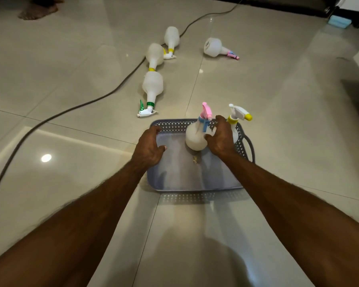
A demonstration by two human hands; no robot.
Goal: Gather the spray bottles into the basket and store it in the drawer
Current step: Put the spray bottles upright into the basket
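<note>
Two bottles stand upright in the basket (pixel 195 181), at its far right corner: the pink-head bottle (pixel 196 137) and, behind it, the yellow-tip bottle (pixel 235 121). The right hand (pixel 221 139) curls around the pink-head bottle's side, its grip half closed and touching the body; whether it truly clamps it I cannot tell. The left hand (pixel 149 146) hovers over the basket's left rim with fingers loosely spread, holding nothing.

Beyond the basket, four bottles lie flat on the floor (pixel 71 90). Nearest is the green-collar bottle (pixel 152 85), just past the far left corner, long axis running away from the person, nozzle toward the basket. It lies closer to the left hand, so that hand seems the likelier to fetch it. Farther off lie two yellow-collar bottles (pixel 154 54) (pixel 171 38) and, to the right, a pink-nozzle bottle (pixel 215 47). A cable (pixel 71 112) crosses the floor.

No drawer is in view, and the yellow-tip bottle's body is mostly hidden behind the right hand.
</note>
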